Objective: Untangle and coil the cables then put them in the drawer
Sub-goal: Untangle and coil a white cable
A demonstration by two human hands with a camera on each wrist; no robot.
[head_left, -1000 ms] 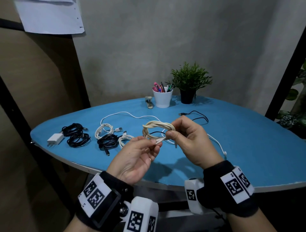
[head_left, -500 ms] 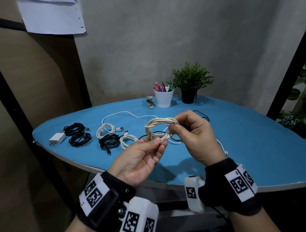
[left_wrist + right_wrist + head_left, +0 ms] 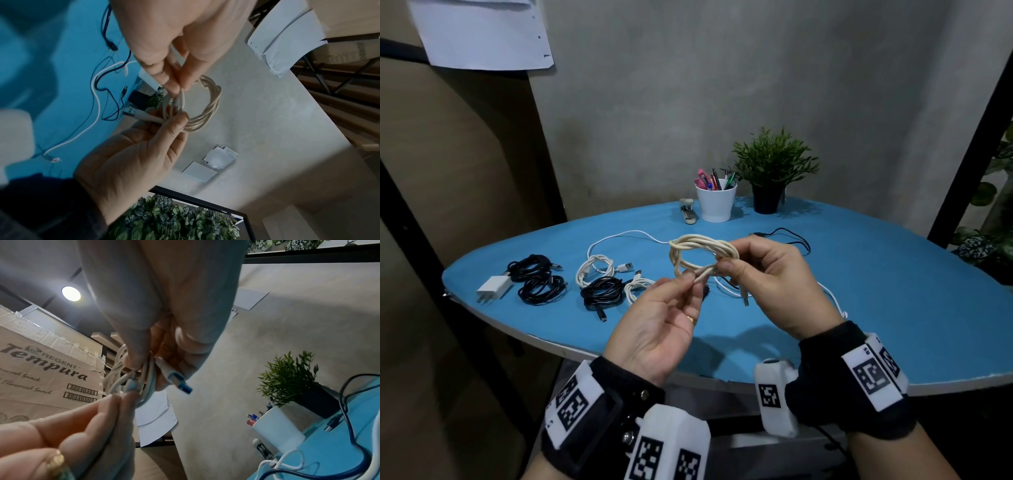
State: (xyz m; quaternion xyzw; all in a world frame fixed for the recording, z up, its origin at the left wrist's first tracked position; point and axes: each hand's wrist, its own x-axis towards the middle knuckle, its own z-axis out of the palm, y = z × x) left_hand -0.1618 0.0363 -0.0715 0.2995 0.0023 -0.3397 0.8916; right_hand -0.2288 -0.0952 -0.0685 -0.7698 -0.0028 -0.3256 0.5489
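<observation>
A cream cable coil (image 3: 697, 251) (image 3: 207, 104) (image 3: 118, 374) hangs in the air above the blue table (image 3: 893, 308), held between both hands. My right hand (image 3: 767, 284) (image 3: 131, 155) (image 3: 164, 337) grips the coil's right side, and its USB plug (image 3: 180, 382) (image 3: 131, 112) sticks out under the fingers. My left hand (image 3: 667, 318) (image 3: 174, 48) (image 3: 82, 426) pinches the cable's loose end at the coil's lower edge. A loose white cable (image 3: 619, 236) and a loose black cable (image 3: 787, 236) lie tangled on the table behind the hands. No drawer is in view.
Coiled black cables (image 3: 537, 281) with a white charger (image 3: 493, 287), another black coil (image 3: 602, 294) and white coils (image 3: 594, 272) lie at the table's left. A white pen cup (image 3: 715, 205), stapler (image 3: 688, 214) and potted plant (image 3: 770, 174) stand at the back.
Both hands have lifted the cream coil slightly and brought it nearer. The left hand keeps working the loose end at the coil's lower edge.
</observation>
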